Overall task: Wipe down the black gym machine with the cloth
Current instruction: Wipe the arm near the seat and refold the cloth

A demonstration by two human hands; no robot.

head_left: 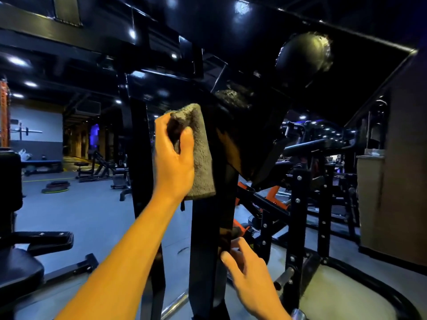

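Left hand point(174, 155) grips grey cloth point(198, 153) against black machine upright point(208, 227); right hand point(248, 271) pinches upright's edge lower down. Risk: bunched cloth slips, skipping patches.

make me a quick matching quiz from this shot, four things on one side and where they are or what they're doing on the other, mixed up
Things:
1. left hand
2. right hand
3. grey cloth
4. black seat

Descriptions:
A. lower left corner
B. pressed against the black upright post
C. low on the post, fingers at its edge
D. holding the cloth

Pairs: 1-D, 2-C, 3-B, 4-A
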